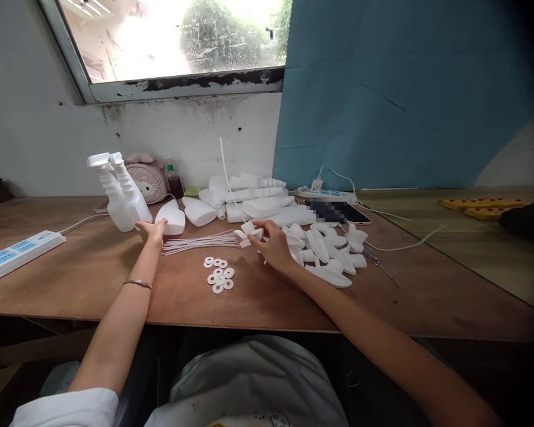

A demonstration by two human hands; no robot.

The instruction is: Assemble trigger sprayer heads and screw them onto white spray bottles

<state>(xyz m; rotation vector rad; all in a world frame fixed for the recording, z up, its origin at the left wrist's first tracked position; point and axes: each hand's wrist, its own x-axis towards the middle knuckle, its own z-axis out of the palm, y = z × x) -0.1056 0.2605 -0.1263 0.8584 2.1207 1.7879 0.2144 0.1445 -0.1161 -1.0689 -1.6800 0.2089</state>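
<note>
My right hand (pixel 271 244) pinches a white trigger spray head (pixel 249 231). A thin white tube (pixel 225 163) rises above it and seems to belong to it. My left hand (pixel 151 230) is at the left with thumb and fingers apart, between an upright white spray bottle (pixel 127 204) and a white bottle lying on its side (pixel 171 218). Whether it touches either bottle I cannot tell. Thin white tubes (pixel 200 242) lie side by side between my hands. Several white ring washers (pixel 219 274) lie in front. A pile of white spray heads (pixel 324 252) is right of my right hand.
White bottles (pixel 258 204) are stacked at the back of the wooden table (pixel 178 296). Behind the upright bottles stand a pink bag (pixel 149 181) and a dark bottle (pixel 175 182). A power strip (pixel 22 252) is left; a tablet (pixel 338 212), cables and a screwdriver (pixel 382 267) are right.
</note>
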